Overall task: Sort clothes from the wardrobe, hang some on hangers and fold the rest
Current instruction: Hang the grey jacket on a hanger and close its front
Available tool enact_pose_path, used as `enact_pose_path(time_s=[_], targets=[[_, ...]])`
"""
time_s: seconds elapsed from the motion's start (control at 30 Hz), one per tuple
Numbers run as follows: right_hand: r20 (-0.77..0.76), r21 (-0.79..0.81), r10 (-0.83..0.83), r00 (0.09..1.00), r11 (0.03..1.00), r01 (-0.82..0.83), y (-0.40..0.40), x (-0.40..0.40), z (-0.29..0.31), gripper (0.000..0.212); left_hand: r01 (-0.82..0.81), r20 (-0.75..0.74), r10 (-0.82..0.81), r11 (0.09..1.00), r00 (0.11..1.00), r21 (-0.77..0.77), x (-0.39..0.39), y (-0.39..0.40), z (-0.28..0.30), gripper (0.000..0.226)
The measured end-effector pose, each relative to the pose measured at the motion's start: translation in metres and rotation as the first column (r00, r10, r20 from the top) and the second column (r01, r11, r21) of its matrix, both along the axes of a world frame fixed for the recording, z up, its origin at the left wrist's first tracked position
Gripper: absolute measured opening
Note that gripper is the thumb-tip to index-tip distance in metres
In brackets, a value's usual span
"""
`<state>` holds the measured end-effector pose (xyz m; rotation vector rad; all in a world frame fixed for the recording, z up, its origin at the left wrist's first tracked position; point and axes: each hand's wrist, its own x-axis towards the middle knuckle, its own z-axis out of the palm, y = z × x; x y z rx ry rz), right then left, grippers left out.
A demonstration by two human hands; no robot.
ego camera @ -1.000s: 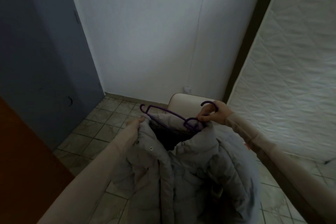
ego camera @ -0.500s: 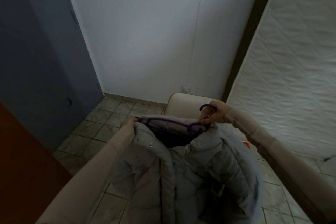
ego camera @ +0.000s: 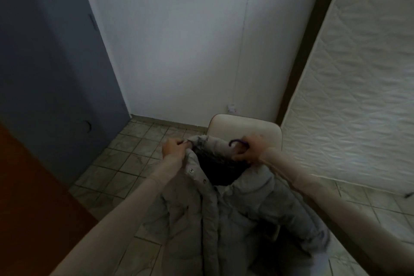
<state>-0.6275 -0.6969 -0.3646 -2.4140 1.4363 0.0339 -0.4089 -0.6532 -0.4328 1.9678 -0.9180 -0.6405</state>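
Jacket, grey, puffy and quilted with snap buttons, hung low at 6 o'clock before a cream chair. Left hand pinched its collar at 9 o'clock; right hand gripped the thin purple plastic hanger hook at 3 o'clock. Hanger arms seemed tucked inside already; carrying it to the wardrobe remained.

A grey puffer jacket hangs open-collared in front of a cream chair. The left hand grips the collar's left edge. The right hand pinches the collar's right side together with the hook of a purple hanger, just in front of the chair's backrest. Tiled floor lies beneath the chair.
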Motion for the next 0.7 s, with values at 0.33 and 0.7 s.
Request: enact_pose_path(time_s=[0.33, 0.7], targets=[[0.356, -0.198, -0.088, 0.93, 0.966, 0.167, -0.012, 0.017, -0.015, 0.027, 0.26, 0.094, -0.254, 0.963, 0.963, -0.063, -0.014, 0.011, -0.008, 0.022], [0.76, -0.205, -0.047, 0.648, 0.929, 0.308, -0.007, 0.003, 0.0, 0.019, 0.324, 0.073, -0.317, 0.936, 0.946, -0.134, -0.035, 0.014, 0.012, 0.066]])
